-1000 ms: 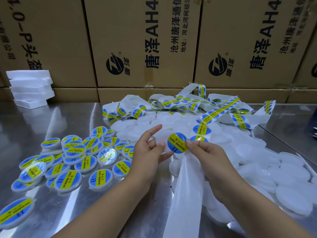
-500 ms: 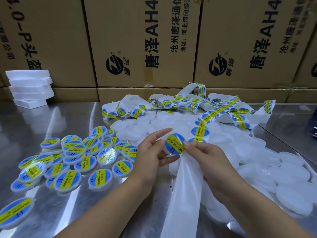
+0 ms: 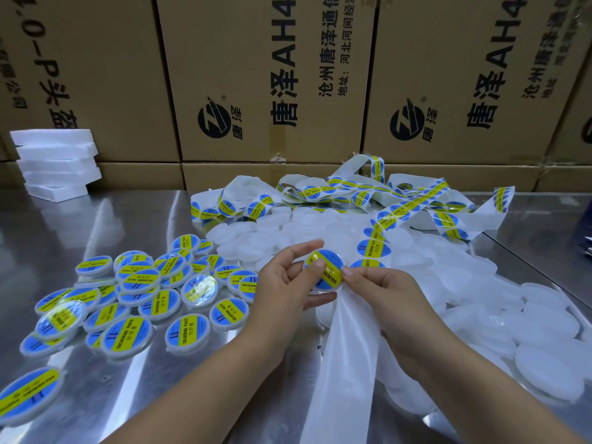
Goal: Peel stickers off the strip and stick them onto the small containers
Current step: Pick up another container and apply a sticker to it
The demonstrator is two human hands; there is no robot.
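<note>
In the centre of the frame a small round container (image 3: 316,286), closed so its contents cannot be seen, carries a blue-and-yellow sticker (image 3: 331,277). The left hand (image 3: 282,283) grips it, thumb on the sticker, fingers (image 3: 317,301) curled beneath. The right hand (image 3: 387,296) pinches its right edge. Labelled containers (image 3: 134,283) lie at lower left on the desk (image 3: 64,225), plain white containers (image 3: 528,315) at right, and the strip (image 3: 394,216) winds across upper centre.

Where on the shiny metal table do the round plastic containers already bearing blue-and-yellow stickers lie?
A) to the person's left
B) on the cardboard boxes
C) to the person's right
A: the stickered round plastic containers lie left of the left hand; plain white round containers lie right.
</note>
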